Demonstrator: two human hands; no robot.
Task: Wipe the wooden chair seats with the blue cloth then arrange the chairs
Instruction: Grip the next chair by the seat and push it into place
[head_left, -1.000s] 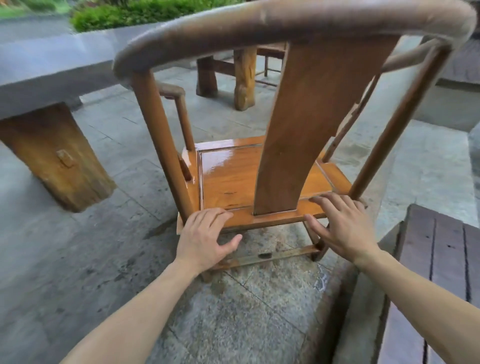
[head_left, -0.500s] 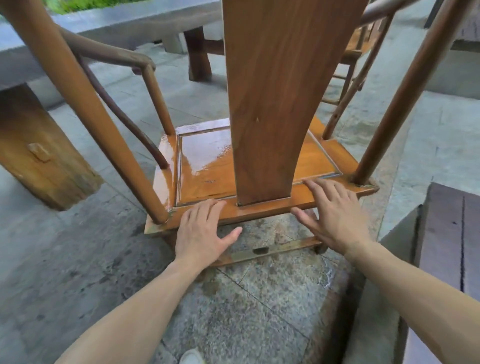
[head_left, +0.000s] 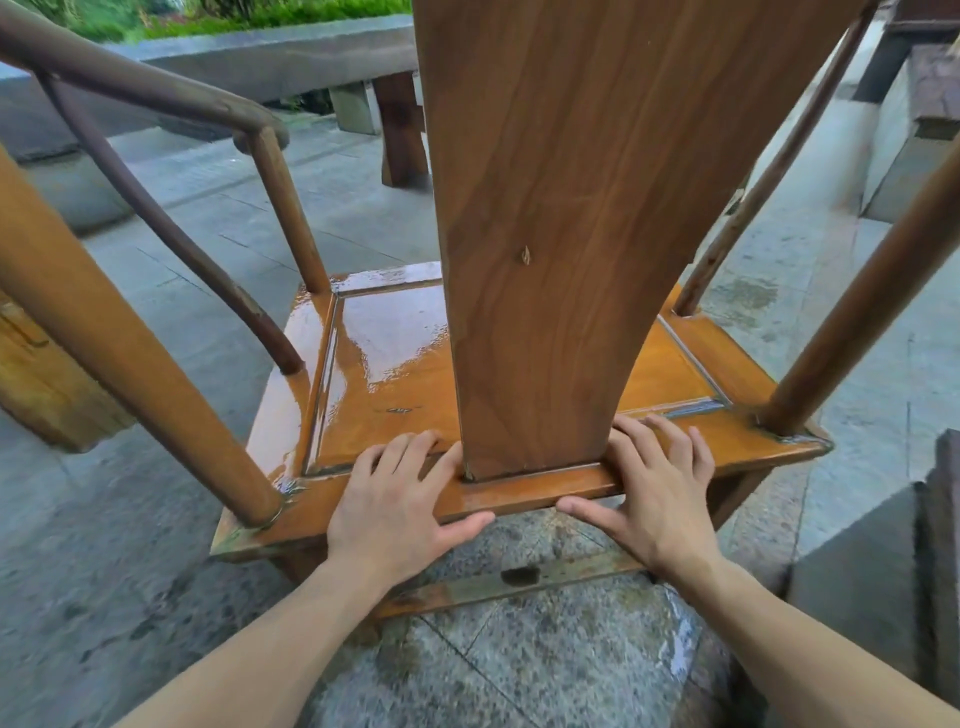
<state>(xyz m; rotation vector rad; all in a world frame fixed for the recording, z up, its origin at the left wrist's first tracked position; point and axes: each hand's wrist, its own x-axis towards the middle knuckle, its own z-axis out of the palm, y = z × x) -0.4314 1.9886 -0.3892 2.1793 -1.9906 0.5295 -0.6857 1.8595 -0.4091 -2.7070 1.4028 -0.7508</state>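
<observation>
Compared with a second earlier, I'd leaned in a lot closer to the glossy orange-brown wooden armchair (head_left: 545, 322), so its curved top rail had dropped out of view and the wide brown back splat (head_left: 561, 208) filled the middle. My hands had also slid inward along the rear edge of the wet seat panel (head_left: 384, 374), ending up on either side of the splat's base instead of out near the rear posts.

Hard to make out: the splat hid the middle of the seat, both armrests ran off the top and sides, and the chair's front legs couldn't be seen at all. I couldn't spot the blue cloth anywhere. Beyond the chair, a grey stone bench slab (head_left: 270, 57) was only partly visible.

My left hand (head_left: 400, 509) lay flat on the seat's back rail just left of the splat, fingers spread and fairly straight over the rail, thumb pointing right below the edge. My right hand (head_left: 654, 499) mirrored it just right of the splat, fingers resting on top, thumb stretched left under the rail. Neither hand really clutched anything, just pressed against the wood.
</observation>
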